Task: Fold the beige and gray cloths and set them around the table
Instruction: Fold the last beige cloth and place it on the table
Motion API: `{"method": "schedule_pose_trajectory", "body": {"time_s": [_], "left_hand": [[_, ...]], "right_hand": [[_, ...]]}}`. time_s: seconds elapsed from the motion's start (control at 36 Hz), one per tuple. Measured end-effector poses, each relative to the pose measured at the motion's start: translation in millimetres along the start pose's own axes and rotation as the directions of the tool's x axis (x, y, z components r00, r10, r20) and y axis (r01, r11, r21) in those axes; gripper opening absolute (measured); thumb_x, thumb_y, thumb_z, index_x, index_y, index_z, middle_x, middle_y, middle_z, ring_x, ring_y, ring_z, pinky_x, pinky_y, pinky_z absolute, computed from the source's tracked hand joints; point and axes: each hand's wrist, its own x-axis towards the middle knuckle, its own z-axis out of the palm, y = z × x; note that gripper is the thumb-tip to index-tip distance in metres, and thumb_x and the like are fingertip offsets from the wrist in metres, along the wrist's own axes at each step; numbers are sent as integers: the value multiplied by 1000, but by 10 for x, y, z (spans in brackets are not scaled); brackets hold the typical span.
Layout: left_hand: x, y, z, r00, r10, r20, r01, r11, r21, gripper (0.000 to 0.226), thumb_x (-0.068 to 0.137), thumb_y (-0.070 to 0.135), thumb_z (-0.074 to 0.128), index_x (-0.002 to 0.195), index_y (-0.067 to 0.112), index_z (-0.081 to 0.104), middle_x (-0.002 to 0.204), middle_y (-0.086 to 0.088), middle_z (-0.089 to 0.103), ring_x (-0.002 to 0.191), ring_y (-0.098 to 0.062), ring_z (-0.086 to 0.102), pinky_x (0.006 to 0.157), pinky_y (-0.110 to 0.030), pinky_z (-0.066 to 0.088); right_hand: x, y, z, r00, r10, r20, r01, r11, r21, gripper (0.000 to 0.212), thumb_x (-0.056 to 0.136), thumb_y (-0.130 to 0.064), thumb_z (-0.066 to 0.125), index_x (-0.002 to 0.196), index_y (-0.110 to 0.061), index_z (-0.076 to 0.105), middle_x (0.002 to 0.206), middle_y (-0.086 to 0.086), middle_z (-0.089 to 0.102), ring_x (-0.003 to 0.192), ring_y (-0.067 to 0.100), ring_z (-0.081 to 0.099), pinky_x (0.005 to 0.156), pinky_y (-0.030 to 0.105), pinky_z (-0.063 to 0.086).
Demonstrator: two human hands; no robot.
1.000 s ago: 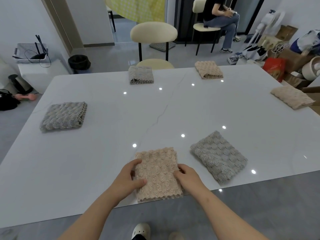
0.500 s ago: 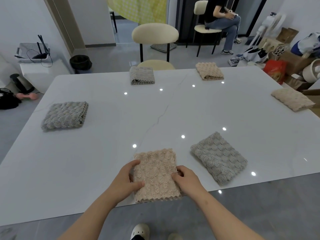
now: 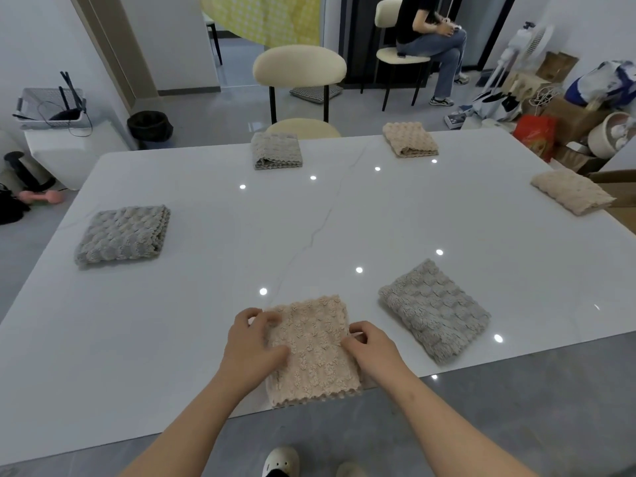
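Hands: left hand [image 3: 253, 346] and right hand [image 3: 373, 349] each grip a side of the beige cloth [image 3: 311, 349]
Cloth: folded; lying at the table [image 3: 206, 304]'s near edge
Progress: five other cloths [image 3: 433, 308] sit folded around it — probably the last one

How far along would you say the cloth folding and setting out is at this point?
Nearly done. Five folded cloths already lie apart on the table: the left gray cloth, far gray cloth, near gray cloth, far beige cloth and right beige cloth. The left hand and right hand hold the sixth cloth, folded, at the near edge. What seems left is letting it go.
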Motion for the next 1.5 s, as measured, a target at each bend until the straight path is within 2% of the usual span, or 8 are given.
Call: {"method": "schedule_pose_trajectory", "body": {"time_s": [0.14,0.56,0.69,0.92,1.03,1.08,1.31,1.5], "left_hand": [[179,194,3,979,176,-108,-146,959,241,32,84,18,56,115,21,58,120,3,50,114,-14,43,87,-17,27],[497,1107,728,936,279,215,-320,928,190,29,91,18,48,119,21,54,116,4,54,101,-10,49,83,-19,35],[585,1350,1163,969,163,185,-195,966,168,37,86,16,53,122,17,50,121,-6,50,105,-17,49,86,-23,37],[501,1535,1584,974,-221,-47,213,968,-136,63,85,14,55,141,17,26,139,-14,28,114,-29,45,94,-32,36],[412,1663,1790,923,-373,-97,316,877,-363,66,88,12,52,145,13,17,121,-9,48,97,-22,53,81,-26,42],[371,1741,1866,919,-384,-94,317,858,-405,63,92,11,47,146,14,14,104,-1,54,82,-14,51,69,-23,40],[411,1892,2035,926,-370,72,360,812,-459,52,91,19,47,139,28,29,129,-11,53,113,-29,55,100,-43,46],[547,1987,2153,957,-241,160,288,826,-484,39,92,11,43,126,30,41,113,-1,60,103,-20,60,90,-35,51]], "right_hand": [[12,-61,-86,989,-46,-139,46,999,-5,20,91,-19,50,110,-19,57,80,-10,53,71,0,49,61,8,36],[69,149,-859,884,-130,-448,113,991,-65,19,91,-15,49,102,-15,64,92,-8,59,87,9,53,66,8,37],[212,412,-1283,869,-222,-442,122,962,-243,26,90,-14,47,110,-15,64,112,-1,63,108,19,51,93,31,43],[353,794,-1809,968,-128,-218,69,963,-259,39,89,-22,49,127,-20,49,129,1,50,119,20,43,99,30,36],[403,914,-1977,989,-114,-97,93,976,-196,45,88,-21,52,133,-17,43,127,5,50,117,21,46,98,29,37],[422,937,-2019,991,-115,-72,103,982,-156,48,89,-21,53,135,-16,40,126,4,50,114,19,47,94,26,38],[458,1013,-2129,988,-107,-108,84,975,-204,40,89,-24,47,128,-17,44,120,3,54,104,18,53,88,34,46],[469,1037,-2309,992,-32,-121,11,986,-166,45,91,-20,49,134,-13,38,128,5,51,112,18,50,90,27,42]]}}
